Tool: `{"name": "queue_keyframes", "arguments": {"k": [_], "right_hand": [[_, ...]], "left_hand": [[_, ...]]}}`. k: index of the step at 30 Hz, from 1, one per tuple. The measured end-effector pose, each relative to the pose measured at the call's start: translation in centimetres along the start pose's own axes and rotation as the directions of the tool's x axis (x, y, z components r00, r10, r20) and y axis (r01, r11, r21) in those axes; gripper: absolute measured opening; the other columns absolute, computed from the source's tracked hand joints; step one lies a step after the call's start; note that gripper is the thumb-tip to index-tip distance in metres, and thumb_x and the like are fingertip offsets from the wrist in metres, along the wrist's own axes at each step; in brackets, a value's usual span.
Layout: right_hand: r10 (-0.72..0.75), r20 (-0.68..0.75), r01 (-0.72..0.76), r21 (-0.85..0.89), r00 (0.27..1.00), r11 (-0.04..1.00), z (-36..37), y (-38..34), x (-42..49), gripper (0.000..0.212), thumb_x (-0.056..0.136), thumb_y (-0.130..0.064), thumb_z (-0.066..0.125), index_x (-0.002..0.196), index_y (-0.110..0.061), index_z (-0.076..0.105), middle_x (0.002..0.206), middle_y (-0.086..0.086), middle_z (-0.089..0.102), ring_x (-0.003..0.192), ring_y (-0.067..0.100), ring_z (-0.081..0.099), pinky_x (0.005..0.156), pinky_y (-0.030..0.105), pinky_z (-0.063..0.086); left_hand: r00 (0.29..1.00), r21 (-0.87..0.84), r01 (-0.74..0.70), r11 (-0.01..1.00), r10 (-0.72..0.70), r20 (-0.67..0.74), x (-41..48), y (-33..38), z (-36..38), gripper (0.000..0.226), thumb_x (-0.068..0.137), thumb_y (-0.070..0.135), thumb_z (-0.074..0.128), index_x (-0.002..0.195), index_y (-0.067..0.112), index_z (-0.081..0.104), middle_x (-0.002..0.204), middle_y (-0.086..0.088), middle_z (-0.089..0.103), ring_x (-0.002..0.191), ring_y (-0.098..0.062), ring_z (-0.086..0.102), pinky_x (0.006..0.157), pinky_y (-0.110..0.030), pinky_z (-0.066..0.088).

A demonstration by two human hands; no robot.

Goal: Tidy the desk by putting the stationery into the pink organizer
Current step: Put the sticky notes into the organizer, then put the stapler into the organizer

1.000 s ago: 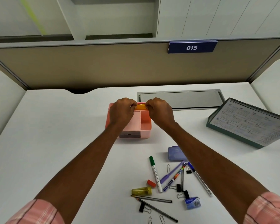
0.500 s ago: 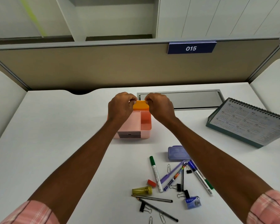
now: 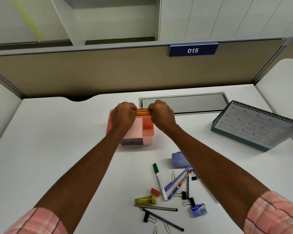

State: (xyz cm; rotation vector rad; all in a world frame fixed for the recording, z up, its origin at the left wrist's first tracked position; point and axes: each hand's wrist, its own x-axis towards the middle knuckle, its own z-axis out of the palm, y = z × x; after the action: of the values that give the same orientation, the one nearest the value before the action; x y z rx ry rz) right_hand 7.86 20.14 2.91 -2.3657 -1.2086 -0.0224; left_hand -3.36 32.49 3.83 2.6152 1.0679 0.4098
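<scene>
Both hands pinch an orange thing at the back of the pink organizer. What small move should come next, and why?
Probably lower the orange item into the rear compartment of the pink organizer and let go. The left hand and right hand pinch its ends at the rear rim, so it seems not yet seated.

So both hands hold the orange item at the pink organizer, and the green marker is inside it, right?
No: head view shows the green marker on the desk, outside the pink organizer; left hand and right hand hold the orange item.
</scene>
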Motion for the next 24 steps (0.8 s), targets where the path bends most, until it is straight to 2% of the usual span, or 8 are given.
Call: {"name": "queue_keyframes", "arguments": {"k": [6,9,11,15,17,20,24], "right_hand": [[0.042,-0.067,-0.039,0.041,0.997,0.998,-0.3,0.6,-0.2,0.018,0.093,-0.026,0.073,0.105,-0.013,0.075,0.1,0.009,0.072,0.087,0.025,0.065,0.065,0.028,0.045],[0.047,-0.089,-0.038,0.092,0.995,0.995,-0.8,1.0,-1.0,0.016,0.093,-0.022,0.071,0.103,-0.01,0.075,0.097,0.01,0.072,0.085,0.026,0.064,0.064,0.028,0.044],[0.056,-0.118,-0.042,0.123,0.991,0.992,-1.0,1.4,-1.8,0.014,0.094,-0.019,0.069,0.101,-0.01,0.076,0.095,0.01,0.072,0.084,0.026,0.065,0.064,0.027,0.043],[0.085,-0.162,-0.057,0.171,0.983,0.984,-1.1,1.8,-4.5,0.012,0.095,-0.019,0.068,0.102,-0.014,0.077,0.096,0.004,0.072,0.083,0.019,0.064,0.065,0.026,0.049],[0.09,-0.156,-0.055,0.213,0.984,0.975,-1.1,2.1,-6.5,0.014,0.097,-0.019,0.066,0.104,-0.016,0.076,0.1,0.002,0.072,0.087,0.018,0.064,0.069,0.029,0.052],[0.088,-0.118,-0.056,0.252,0.989,0.966,-0.9,2.6,-9.7,0.015,0.098,-0.024,0.064,0.108,-0.02,0.075,0.103,-0.002,0.071,0.093,0.016,0.064,0.076,0.034,0.055],[0.14,0.035,-0.145,0.228,0.989,0.963,-1.0,4.0,-13.3,0.024,0.096,-0.027,0.07,0.119,-0.021,0.072,0.117,0.0,0.069,0.108,0.019,0.061,0.088,0.037,0.055]], "left_hand": [[0.996,-0.079,0.012,0.997,-0.019,-0.084,-0.4,0.0,-0.7,0.027,0.1,0.033,0.066,0.12,0.018,0.076,0.121,-0.005,0.076,0.102,-0.025,0.071,0.085,-0.036,0.057],[0.987,-0.165,-0.009,0.986,-0.017,-0.158,-1.6,0.2,-1.0,0.028,0.101,0.034,0.064,0.122,0.018,0.075,0.121,-0.003,0.076,0.103,-0.023,0.071,0.082,-0.029,0.051],[0.981,-0.236,-0.022,0.971,-0.025,-0.192,-3.0,0.7,-0.9,0.027,0.101,0.035,0.065,0.12,0.02,0.075,0.118,-0.001,0.077,0.099,-0.02,0.072,0.081,-0.025,0.05],[0.978,-0.375,-0.04,0.926,-0.04,-0.204,-6.9,1.9,-0.6,0.023,0.098,0.035,0.07,0.117,0.023,0.077,0.106,0.003,0.079,0.082,-0.012,0.069,0.076,-0.03,0.061],[0.985,-0.421,-0.027,0.907,-0.048,-0.168,-9.5,2.3,-0.3,0.024,0.097,0.033,0.071,0.117,0.021,0.078,0.106,0.003,0.078,0.082,-0.009,0.068,0.076,-0.027,0.061],[0.998,-0.454,-0.005,0.891,-0.023,-0.055,-13.3,2.6,0.8,0.023,0.096,0.032,0.073,0.115,0.021,0.078,0.11,0.004,0.078,0.093,-0.008,0.069,0.086,-0.026,0.06],[0.978,-0.457,0.083,0.886,0.016,0.208,-16.3,2.8,3.0,0.019,0.095,0.032,0.075,0.111,0.023,0.079,0.102,0.008,0.078,0.087,-0.007,0.07,0.084,-0.031,0.063]]}}
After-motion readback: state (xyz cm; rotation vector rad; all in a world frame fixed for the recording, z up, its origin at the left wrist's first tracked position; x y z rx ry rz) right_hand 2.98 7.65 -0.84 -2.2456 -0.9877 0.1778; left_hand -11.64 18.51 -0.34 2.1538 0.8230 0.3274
